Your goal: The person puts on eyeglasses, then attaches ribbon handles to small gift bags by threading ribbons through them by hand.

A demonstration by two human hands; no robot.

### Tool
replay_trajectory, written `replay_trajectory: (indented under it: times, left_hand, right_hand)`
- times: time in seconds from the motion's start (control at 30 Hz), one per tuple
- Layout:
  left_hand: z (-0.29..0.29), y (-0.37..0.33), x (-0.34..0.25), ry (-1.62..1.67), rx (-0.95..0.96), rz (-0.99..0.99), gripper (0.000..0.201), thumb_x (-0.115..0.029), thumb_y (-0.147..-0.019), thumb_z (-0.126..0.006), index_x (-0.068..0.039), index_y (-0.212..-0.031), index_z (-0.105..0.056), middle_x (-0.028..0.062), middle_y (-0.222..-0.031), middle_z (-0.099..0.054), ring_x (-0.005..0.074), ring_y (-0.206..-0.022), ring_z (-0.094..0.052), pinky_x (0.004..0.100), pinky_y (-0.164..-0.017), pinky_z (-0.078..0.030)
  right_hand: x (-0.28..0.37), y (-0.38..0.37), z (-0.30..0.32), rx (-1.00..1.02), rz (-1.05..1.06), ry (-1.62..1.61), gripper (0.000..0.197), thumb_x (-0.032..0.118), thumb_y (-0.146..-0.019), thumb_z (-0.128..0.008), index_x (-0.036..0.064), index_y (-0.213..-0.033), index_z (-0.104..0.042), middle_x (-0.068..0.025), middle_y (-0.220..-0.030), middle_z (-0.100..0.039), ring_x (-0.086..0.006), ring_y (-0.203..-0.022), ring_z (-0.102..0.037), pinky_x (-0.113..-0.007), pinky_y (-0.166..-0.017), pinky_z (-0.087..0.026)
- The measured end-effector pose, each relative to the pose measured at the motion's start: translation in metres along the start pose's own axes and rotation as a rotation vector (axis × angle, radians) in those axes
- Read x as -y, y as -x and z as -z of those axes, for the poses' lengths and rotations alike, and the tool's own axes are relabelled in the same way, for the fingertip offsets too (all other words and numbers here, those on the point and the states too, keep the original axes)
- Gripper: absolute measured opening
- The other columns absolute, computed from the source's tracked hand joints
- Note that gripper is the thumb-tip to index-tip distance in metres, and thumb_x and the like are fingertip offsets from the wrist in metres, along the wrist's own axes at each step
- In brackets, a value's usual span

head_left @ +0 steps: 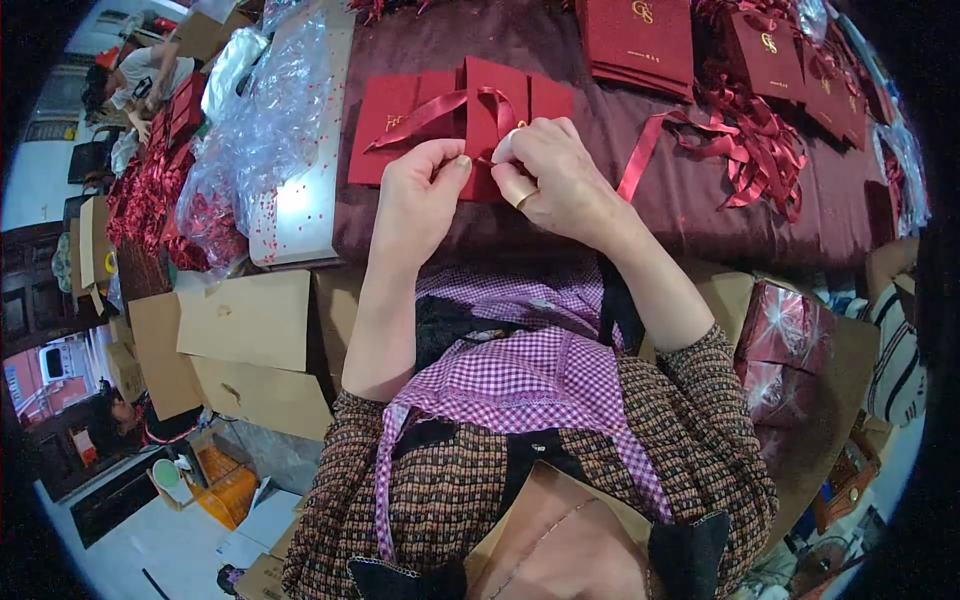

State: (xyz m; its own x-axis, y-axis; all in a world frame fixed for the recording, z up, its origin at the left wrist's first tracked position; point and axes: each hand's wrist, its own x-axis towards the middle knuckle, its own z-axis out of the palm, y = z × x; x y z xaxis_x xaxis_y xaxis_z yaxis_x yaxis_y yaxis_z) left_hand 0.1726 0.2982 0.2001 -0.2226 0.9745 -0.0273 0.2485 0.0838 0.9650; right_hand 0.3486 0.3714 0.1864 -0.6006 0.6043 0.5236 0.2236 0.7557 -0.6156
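On my feed the right hand (555, 185) covers part of the red folder (497, 76), and I can't tell whether it grips the red ribbon (425, 112). Anything the left hand (422, 195) might have between thumb and finger is too small for me to make out. The top edge crops the stack of red folders (640, 60), glare blots the wrapped red packs (775, 328), and the dark rim cuts off a person in stripes (895, 355).

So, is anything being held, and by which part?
The right hand seems to pinch a red ribbon below its loop; whether the left hand grips it too can't be told.
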Motion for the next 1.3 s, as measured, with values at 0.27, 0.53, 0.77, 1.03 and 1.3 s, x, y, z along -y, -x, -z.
replay_trajectory:
  times: [0.27, 0.53, 0.77, 1.03, 1.3]
  left_hand:
    - [-0.006, 0.002, -0.002, -0.118, -0.112, -0.154, 0.02, -0.008, -0.089, -0.065, 0.006, -0.104, -0.066, 0.0134, -0.087, -0.07, 0.0141, -0.079, -0.065, 0.0285, -0.071, -0.051]
    - [-0.009, 0.005, -0.009, -0.215, -0.14, -0.189, 0.018, -0.007, -0.088, -0.065, 0.006, -0.101, -0.066, 0.019, -0.091, -0.07, 0.0256, -0.082, -0.069, 0.0339, -0.073, -0.053]
    - [-0.012, 0.008, -0.014, -0.299, -0.151, -0.259, 0.015, -0.004, -0.086, -0.063, 0.006, -0.097, -0.065, 0.0209, -0.089, -0.068, 0.0297, -0.08, -0.069, 0.0361, -0.071, -0.053]
    - [-0.019, 0.012, -0.024, -0.361, -0.14, -0.339, 0.017, 0.004, -0.083, -0.057, 0.006, -0.099, -0.064, 0.0223, -0.089, -0.067, 0.0352, -0.079, -0.067, 0.0404, -0.07, -0.052]
    - [-0.019, 0.018, -0.014, -0.115, -0.144, -0.179, 0.016, -0.004, -0.088, -0.064, 0.006, -0.101, -0.066, 0.01, -0.081, -0.068, 0.0142, -0.071, -0.061, 0.0286, -0.066, -0.049]
  right_hand:
    - [-0.001, -0.01, 0.006, 0.062, -0.06, -0.058, 0.008, 0.008, -0.073, -0.065, 0.0027, -0.071, -0.06, -0.0093, -0.063, -0.059, -0.0269, -0.061, -0.056, -0.036, -0.066, -0.043]
    - [0.003, -0.018, 0.014, 0.208, -0.412, -0.31, 0.013, 0.01, -0.076, -0.062, -0.0026, -0.077, -0.063, -0.0085, -0.062, -0.061, -0.0138, -0.058, -0.055, -0.031, -0.054, -0.043]
    - [0.008, -0.023, 0.013, 0.155, -0.283, -0.183, 0.009, 0.008, -0.071, -0.062, 0.0001, -0.074, -0.062, -0.014, -0.063, -0.06, -0.0216, -0.055, -0.057, -0.032, -0.052, -0.043]
    - [0.023, -0.019, 0.013, 0.04, 0.214, 0.356, 0.015, 0.017, -0.07, -0.063, 0.002, -0.075, -0.062, -0.0142, -0.07, -0.063, -0.03, -0.072, -0.06, -0.041, -0.077, -0.038]
    - [0.009, -0.014, 0.021, 0.144, -0.199, -0.281, 0.007, 0.004, -0.074, -0.063, -0.0019, -0.075, -0.06, -0.0148, -0.064, -0.061, -0.0286, -0.058, -0.061, -0.037, -0.054, -0.046]
